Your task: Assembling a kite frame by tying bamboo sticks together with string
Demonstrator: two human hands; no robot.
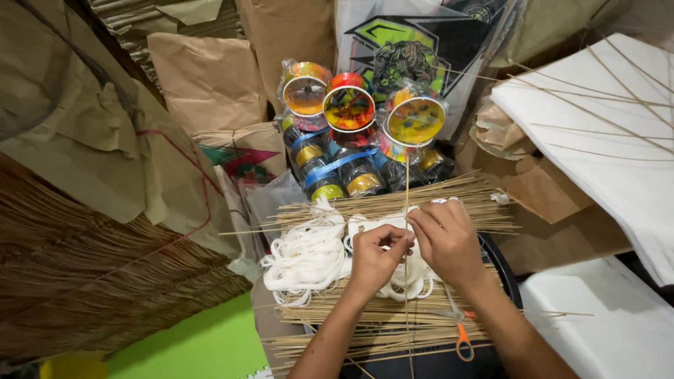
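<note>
Both hands centre, over the stick bundles. Left hand (375, 258) and right hand (447, 238) meet fingertip to fingertip on one thin bamboo stick (406, 184) that stands upright in view, running from the near edge up past the hands toward the spools. Left grip: thumb and forefinger pinched on the stick. Right grip: fingertips closed on the same stick just beside the left, other fingers curled

Under the hands: pile of white string (309, 256), looped and loose, spilling left; some of it lies under both hands. It rests on a bundle of bamboo sticks (393, 203) laid crosswise, far side of the hands. A second bundle (372, 323) lies nearer, under the forearms. Scissors with orange handles (463, 342) rest on that near bundle, right of the upright stick

Far of the bundles, close: cluster of coloured spools (349, 107) wrapped in clear plastic, with taped dark rolls (330, 168) below them. Printed plastic bag (414, 49) behind

Right: stack of white paper sheets (618, 161) with thin sticks across it, crumpled brown paper (533, 182) beside it. Left: brown paper bags (207, 81), woven straw mat (84, 281), green sheet (196, 347) near left
</note>
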